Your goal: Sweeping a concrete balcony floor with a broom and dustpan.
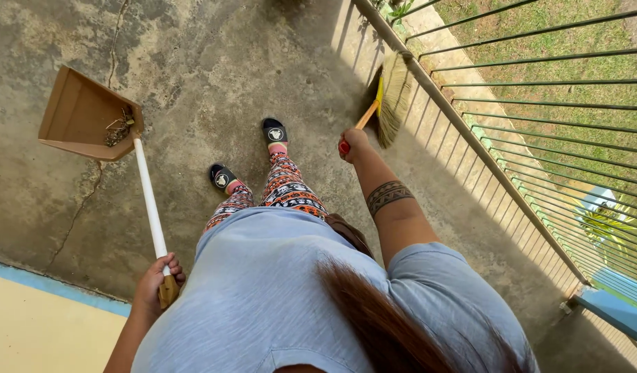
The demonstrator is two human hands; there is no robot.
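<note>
Two hands are busy here, one tool in each. Nearest the camera, the left hand (155,282) has its fingers (168,263) wrapped tight around the brown grip at the end of a long white pole (150,200). Follow that pole forward and it runs up to a brown dustpan (76,110), sitting on the concrete floor (215,69) well out to the person's left, its open mouth facing away from the feet. A small clump of dry twigs and debris (119,128) lies in its back corner, right by where the pole joins.

Between the two arms, patterned leggings (285,186) lead down to a pair of black slippers (275,130), both planted flat on the floor.

Over on the other side, the right hand (353,144) is stretched out ahead, fingers closed around the red end of a broom (391,97) handle. The handle goes orange and yellow before meeting the straw bristles, which sit against the base of a green metal railing (484,148). Beyond the railing bars, grass (560,69) in sunlight. A dark crack (114,41) runs across the floor past the dustpan.
</note>
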